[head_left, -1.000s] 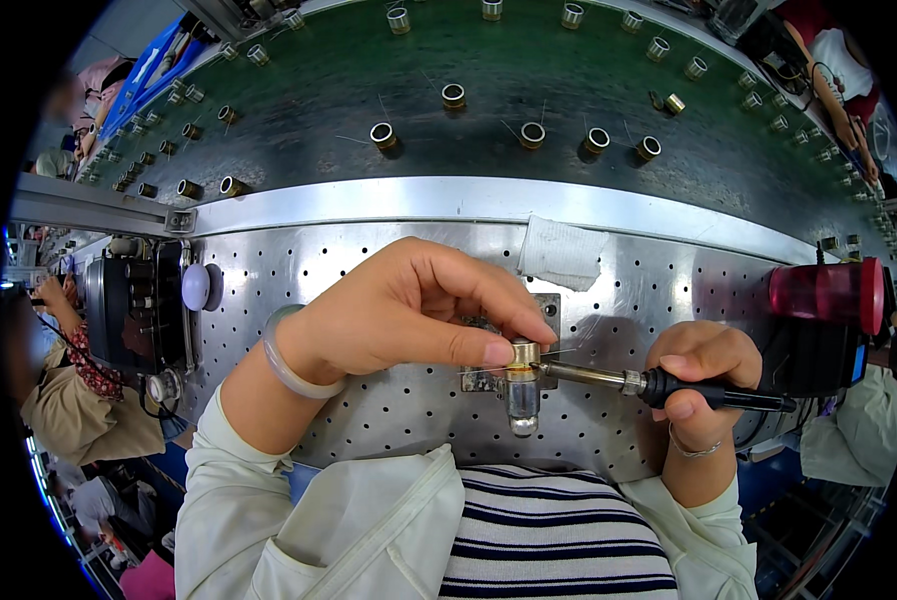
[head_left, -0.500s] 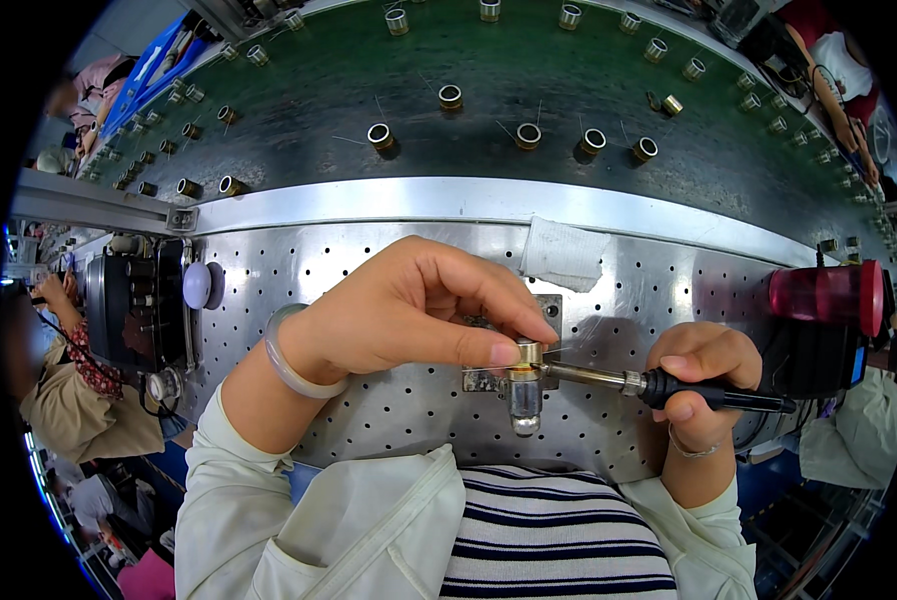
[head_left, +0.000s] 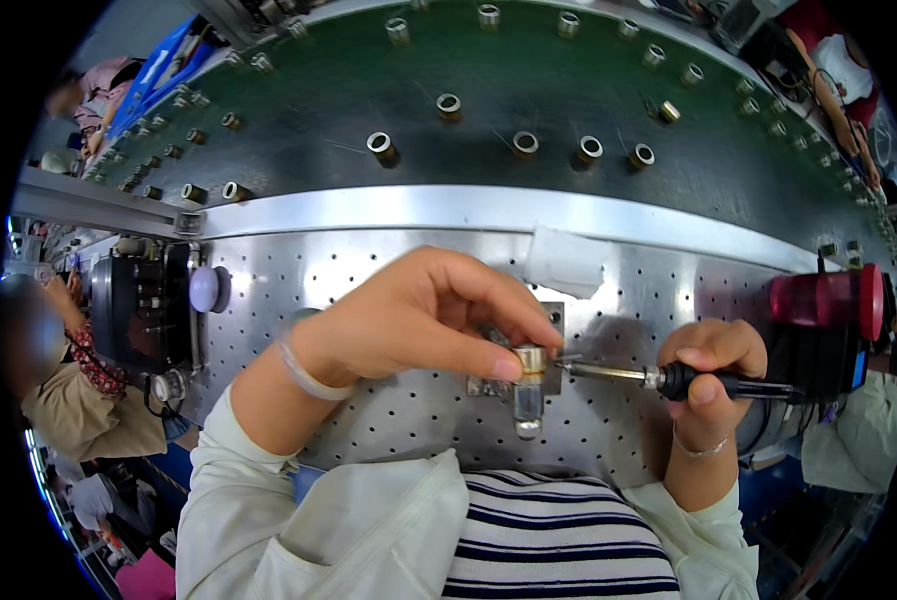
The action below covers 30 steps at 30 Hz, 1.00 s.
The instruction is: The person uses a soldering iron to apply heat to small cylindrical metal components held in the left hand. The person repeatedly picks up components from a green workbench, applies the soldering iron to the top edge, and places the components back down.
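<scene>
My left hand (head_left: 419, 325) pinches a small silver metal ring (head_left: 532, 360) between thumb and fingertips. The ring sits at the top end of a shiny round metal post (head_left: 528, 408), and fine wire seems to stick out beside it. A flat metal block (head_left: 556, 325) lies behind, partly hidden by my fingers. In my right hand (head_left: 721, 365), the fingers wrap round the black handle of a soldering iron (head_left: 681, 381). Its metal tip points left and ends close to the ring's right side, with a small gap apparent between them.
A folded pale cloth (head_left: 567, 262) lies on the perforated metal bench (head_left: 409, 440). Beyond a metal rail (head_left: 449, 205), a green belt (head_left: 299, 120) carries several similar rings. A black device (head_left: 141, 310) stands left, a red container (head_left: 819, 303) right. Other people sit at both sides.
The soldering iron and my right hand have drawn slightly to the right, taking the tip off the ring. My left hand keeps its pinch. The whole view has shifted a little.
</scene>
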{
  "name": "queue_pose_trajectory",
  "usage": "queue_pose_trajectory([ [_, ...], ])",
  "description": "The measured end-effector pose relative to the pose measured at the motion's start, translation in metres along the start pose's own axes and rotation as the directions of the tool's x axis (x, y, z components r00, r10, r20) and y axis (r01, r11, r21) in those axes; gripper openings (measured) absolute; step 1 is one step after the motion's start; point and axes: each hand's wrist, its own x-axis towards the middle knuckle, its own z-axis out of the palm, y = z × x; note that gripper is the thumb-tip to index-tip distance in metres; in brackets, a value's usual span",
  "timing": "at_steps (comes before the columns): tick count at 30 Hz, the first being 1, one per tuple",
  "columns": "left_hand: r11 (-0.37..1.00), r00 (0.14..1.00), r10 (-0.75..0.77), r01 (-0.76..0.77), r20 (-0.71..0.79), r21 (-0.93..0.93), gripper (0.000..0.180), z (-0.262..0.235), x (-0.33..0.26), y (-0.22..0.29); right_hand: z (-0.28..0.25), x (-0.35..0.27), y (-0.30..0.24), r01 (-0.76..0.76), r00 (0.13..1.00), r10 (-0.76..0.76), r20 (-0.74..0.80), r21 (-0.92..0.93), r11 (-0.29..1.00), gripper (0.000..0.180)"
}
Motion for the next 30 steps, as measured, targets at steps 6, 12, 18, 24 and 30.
queue_pose_trajectory([
  [6, 0.999, 0.989, 0.031, -0.026, -0.146, 0.038, 0.03, -0.013, -0.007, 0.019, 0.006, 0.0, 0.001, -0.053, 0.995, 0.059, -0.082, 0.075, 0.996, 0.027],
  [12, 0.298, 0.502, 0.777, 0.237, -0.379, 0.925, 0.023, -0.128, -0.027, 0.076, 0.011, -0.001, -0.004, -0.071, 0.99, 0.081, -0.112, 0.088, 0.994, 0.028],
  [18, 0.049, 0.451, 0.777, 0.652, -0.439, 0.757, 0.031, -0.219, -0.039, 0.099, 0.013, 0.002, -0.005, -0.107, 0.99, 0.11, -0.092, 0.034, 0.994, 0.029],
  [24, -0.17, 0.577, 0.808, 0.425, -0.122, 0.889, 0.032, -0.151, 0.0, 0.085, 0.012, 0.002, -0.003, -0.118, 0.987, 0.116, -0.11, -0.014, 0.993, 0.031],
  [30, -0.229, 0.748, 0.663, 0.211, -0.006, 0.95, 0.025, -0.1, 0.048, 0.054, 0.01, 0.0, 0.0, -0.098, 0.986, 0.108, -0.124, 0.087, 0.991, 0.028],
])
